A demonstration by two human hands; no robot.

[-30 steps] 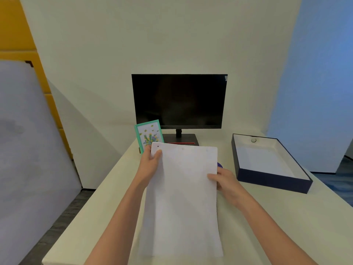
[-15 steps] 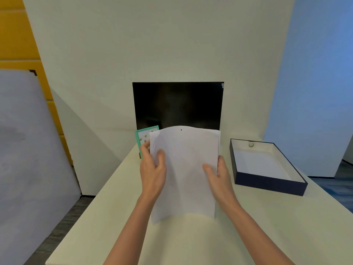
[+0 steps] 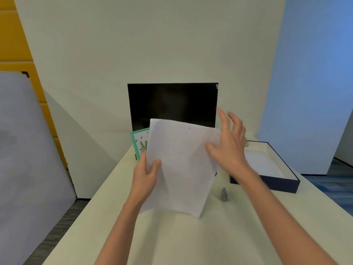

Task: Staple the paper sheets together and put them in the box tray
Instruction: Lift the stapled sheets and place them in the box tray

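Card [image 3: 141, 144] with green border stands far left on the desk [image 3: 191, 241], half hidden behind the paper sheets [image 3: 181, 167]. Left hand [image 3: 145, 178] pinches the sheets' left edge, thumb in front, fingers behind; stack held upright, tilted clockwise, lower corner near the desk. Half a second ago both hands gripped the stack; the right hand [image 3: 227, 150] has since let go and now hovers spread wide at the upper right edge, thumb touching the paper. Likely squaring the edges before stapling. Lifting the stack has uncovered the stapler [image 3: 223, 194], lying on the desk just right of the sheets. Box tray [image 3: 282, 180] sits far right, open. Stapling not yet done.
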